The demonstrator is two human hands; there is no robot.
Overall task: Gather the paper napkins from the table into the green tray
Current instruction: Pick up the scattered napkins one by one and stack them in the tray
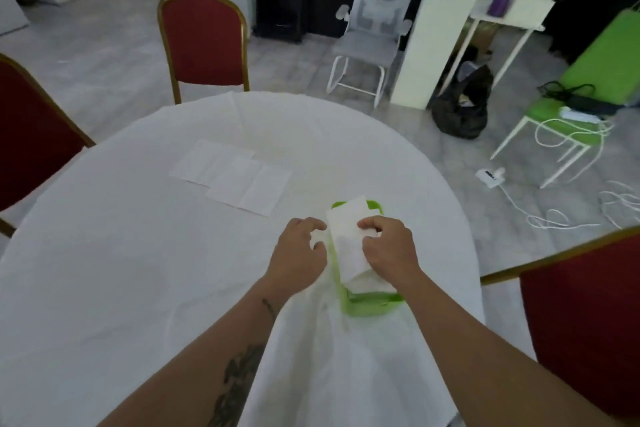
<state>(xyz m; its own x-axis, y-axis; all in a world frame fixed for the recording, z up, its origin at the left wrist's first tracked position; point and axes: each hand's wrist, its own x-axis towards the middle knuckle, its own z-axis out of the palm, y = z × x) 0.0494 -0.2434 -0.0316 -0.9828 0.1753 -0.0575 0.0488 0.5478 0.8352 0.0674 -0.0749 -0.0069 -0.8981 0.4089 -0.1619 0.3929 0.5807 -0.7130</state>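
Now napkin (348, 239) between hands (388, 246), over tray (363, 305).

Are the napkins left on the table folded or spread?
Spread. The napkins lie flat and overlapping on the tablecloth, beyond the green tray.

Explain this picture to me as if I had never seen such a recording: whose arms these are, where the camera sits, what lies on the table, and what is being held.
There is no machine here. A person wears a camera on the head, so the single view looks forward and down along their own bare arms. The left hand and right hand meet over a green tray on a round table with a white cloth. Both hands' fingers curl on a stack of white paper napkins lying in the tray. Farther off, to the left, more napkins lie flat and overlapping on the cloth. Red chairs stand around the table.
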